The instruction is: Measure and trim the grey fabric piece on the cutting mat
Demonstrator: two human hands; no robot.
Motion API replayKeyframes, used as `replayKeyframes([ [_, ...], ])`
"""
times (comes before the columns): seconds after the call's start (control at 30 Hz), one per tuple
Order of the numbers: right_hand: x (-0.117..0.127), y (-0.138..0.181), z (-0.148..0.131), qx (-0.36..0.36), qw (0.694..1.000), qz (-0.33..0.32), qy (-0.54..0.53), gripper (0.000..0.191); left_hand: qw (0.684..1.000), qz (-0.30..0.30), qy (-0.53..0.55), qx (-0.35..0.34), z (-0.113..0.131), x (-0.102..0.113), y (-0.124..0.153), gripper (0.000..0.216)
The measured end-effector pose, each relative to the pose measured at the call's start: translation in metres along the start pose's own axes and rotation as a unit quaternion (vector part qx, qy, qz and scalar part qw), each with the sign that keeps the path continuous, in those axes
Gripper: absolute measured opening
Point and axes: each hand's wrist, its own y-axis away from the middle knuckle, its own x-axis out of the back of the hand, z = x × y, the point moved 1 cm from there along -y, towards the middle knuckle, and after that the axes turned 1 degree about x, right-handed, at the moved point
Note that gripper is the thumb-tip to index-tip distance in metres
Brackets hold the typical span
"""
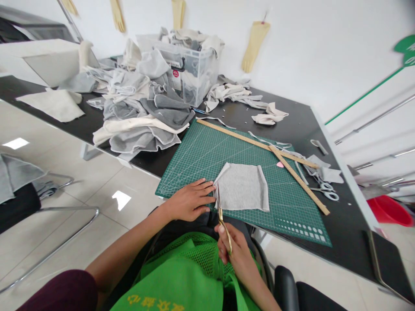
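A light grey piece of cloth (243,188) lies on the green cutting mat (188,160), its right and left edges folded or curled. My left hand (191,198) lies flat with fingers spread, the fingertips touching the cloth's left edge. Gold-handled scissors (221,216) are in my right hand (235,248), fingers through the loops. Their blades point away from me along the left side of the cloth. Whether the blades are parted is hard to make out.
Two wooden rulers (240,136) (300,181) cross on the mat. White-handled scissors (329,192) and fabric scraps (329,174) lie right. Piled grey cloths (145,108) and a full clear bin (197,77) stand back left. A dark flat device (391,263) sits at the right edge.
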Motion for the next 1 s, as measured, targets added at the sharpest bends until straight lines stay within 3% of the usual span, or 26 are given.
replayKeyframes([
  [1.0, -0.002, 0.006, 0.013, -0.022, 0.999, 0.004, -0.027, 0.052, 1.0, -0.004, -0.023, -0.007, 0.001, 0.001, 0.0, 0.034],
])
